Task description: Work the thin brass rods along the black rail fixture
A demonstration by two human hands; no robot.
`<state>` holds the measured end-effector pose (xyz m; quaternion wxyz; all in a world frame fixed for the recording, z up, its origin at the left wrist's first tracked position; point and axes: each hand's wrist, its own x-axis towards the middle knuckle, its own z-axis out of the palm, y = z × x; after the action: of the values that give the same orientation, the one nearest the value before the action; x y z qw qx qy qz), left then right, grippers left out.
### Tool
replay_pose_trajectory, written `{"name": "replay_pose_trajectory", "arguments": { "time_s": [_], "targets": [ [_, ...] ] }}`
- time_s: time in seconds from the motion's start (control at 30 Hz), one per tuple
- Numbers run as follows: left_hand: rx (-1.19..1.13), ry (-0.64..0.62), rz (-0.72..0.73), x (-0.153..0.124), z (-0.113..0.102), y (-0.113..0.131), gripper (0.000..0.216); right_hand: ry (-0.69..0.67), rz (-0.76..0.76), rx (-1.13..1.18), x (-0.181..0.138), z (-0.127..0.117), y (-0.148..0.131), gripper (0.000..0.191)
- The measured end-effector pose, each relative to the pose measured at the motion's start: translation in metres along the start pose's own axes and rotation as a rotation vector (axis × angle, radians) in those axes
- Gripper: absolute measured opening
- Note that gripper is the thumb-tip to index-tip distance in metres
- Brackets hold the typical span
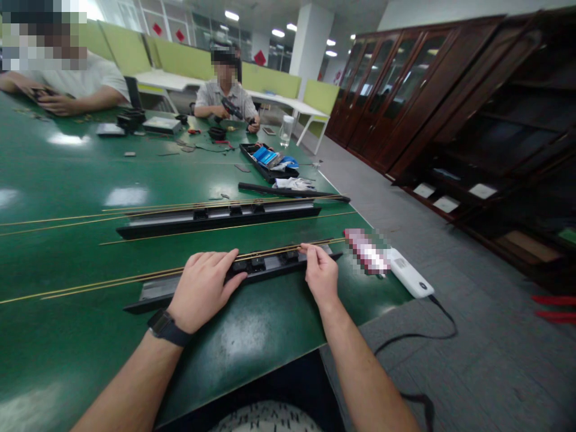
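Note:
A long black channel (265, 276) with a grey inside and small black parts lies in front of me on the green table. My left hand (202, 285), wearing a black watch, grips its left half, thumb on the near side and fingers over the far side. Thin golden rods (112, 282) run lengthwise along this channel, passing by the left fingers and sticking out past its left end. Near the channel's right end, my right hand (321, 273) pinches a golden rod between thumb and fingertips. The exact pinch point is partly hidden by the fingers.
Behind lies a second black channel (216, 222) with more golden rods. A pink phone-like object (366, 252) and a white corded device (410, 275) sit at the right edge. Farther back are a black tray (270, 174), a white glove (294, 183) and two people.

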<state>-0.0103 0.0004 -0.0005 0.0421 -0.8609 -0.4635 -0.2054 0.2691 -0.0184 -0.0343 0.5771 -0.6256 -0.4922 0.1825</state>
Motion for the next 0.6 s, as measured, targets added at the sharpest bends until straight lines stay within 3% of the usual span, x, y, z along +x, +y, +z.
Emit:
{"name": "replay_pose_trajectory", "arguments": {
  "time_s": [0.33, 0.6],
  "targets": [
    [-0.006, -0.009, -0.010, 0.0000, 0.0003, 0.0001, 0.051, 0.097, 0.027, -0.032, 0.0021, -0.0019, 0.0006, 0.045],
    [-0.022, -0.014, -0.009, 0.0001, -0.0003, -0.0001, 0.051, 0.064, -0.002, -0.014, 0.0005, -0.0007, -0.0006, 0.048]
  ]
}}
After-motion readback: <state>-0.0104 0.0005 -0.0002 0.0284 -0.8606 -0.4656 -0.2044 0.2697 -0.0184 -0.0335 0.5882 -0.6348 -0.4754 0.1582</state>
